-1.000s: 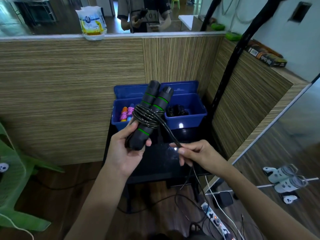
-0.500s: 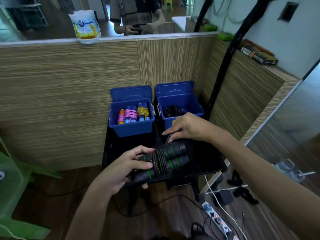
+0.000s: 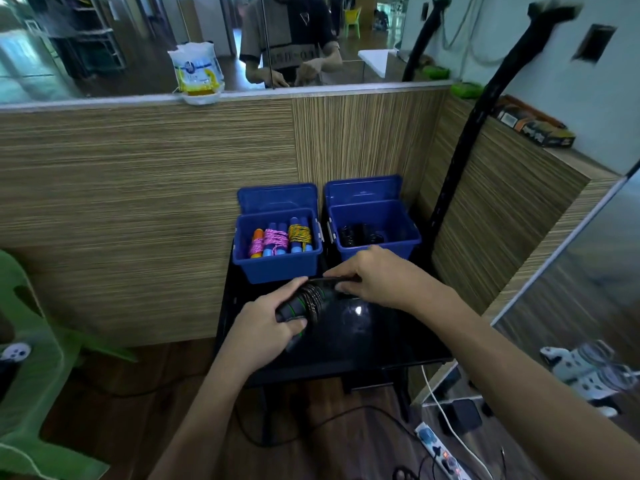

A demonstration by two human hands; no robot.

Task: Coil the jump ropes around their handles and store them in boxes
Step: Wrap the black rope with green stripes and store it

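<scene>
A black jump rope with green-ringed handles (image 3: 304, 304) is held low over the black table (image 3: 363, 344), its cord coiled around the handles. My left hand (image 3: 266, 327) grips the handles' near end. My right hand (image 3: 374, 278) pinches the loose black cord at the far end of the coil. Behind stand two open blue boxes: the left box (image 3: 277, 268) holds coiled pink, yellow and orange ropes, the right box (image 3: 408, 244) holds black coiled ropes (image 3: 360, 233).
A striped wooden partition (image 3: 145, 209) rises behind the boxes. A green plastic chair (image 3: 31, 375) stands at the left. Cables and a power strip (image 3: 440, 455) lie on the floor. A black pole (image 3: 460, 174) leans at the right.
The rope bundle went from raised in front of the boxes down to just above the table. My right hand moved up the cord and now pinches it right at the coil.
</scene>
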